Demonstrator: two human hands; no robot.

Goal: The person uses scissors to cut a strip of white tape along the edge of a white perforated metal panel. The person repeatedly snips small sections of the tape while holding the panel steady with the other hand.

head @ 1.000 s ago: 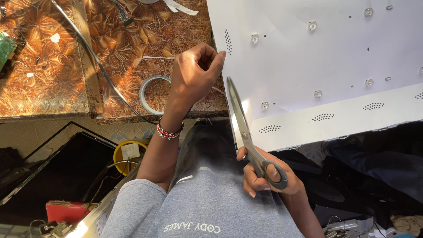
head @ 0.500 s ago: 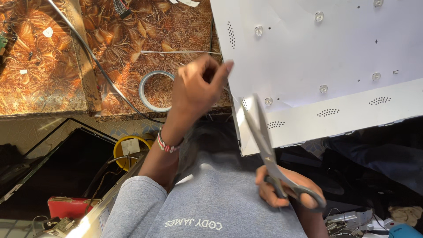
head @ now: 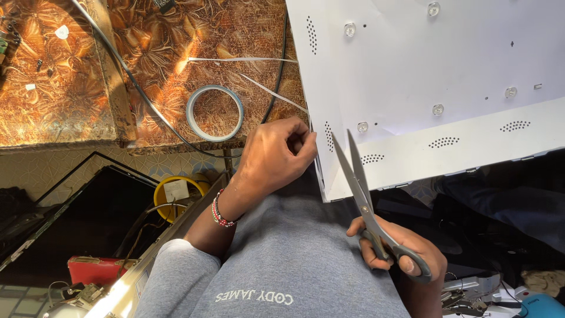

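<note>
White sheet metal fills the right of the view: a large panel point(head: 424, 65) dotted with small round lenses, lying partly on the tabletop point(head: 65, 100) and overhanging the person's lap. The left hand point(head: 273, 156) rests at the panel's near left edge, its fingers point(head: 303, 141) pinched together on what looks like the end of a thin white strip point(head: 272, 91) that runs slantwise back across the tabletop. The right hand point(head: 395, 250) is closed through the handles of grey scissors point(head: 359, 182), whose blades stand slightly apart, tips pointing up over the panel's perforated rim, just beside the left hand but not touching the strip.

By the look of it the step in hand is holding the strip taut, ready to be snipped. A cut would call for swinging the blades left to straddle the strip just beyond the pinching fingers, and the gap there is tight, so the fingertips are at risk.

A roll of tape point(head: 215, 113) lies near the left hand, a second white strip point(head: 241, 59) beyond it, and a black cable point(head: 126, 79) crosses the brown leaf-patterned surface. Below the tabletop's edge are a yellow tub point(head: 168, 203), a red box point(head: 94, 270) and a dark flat screen point(head: 76, 218), none in the way
</note>
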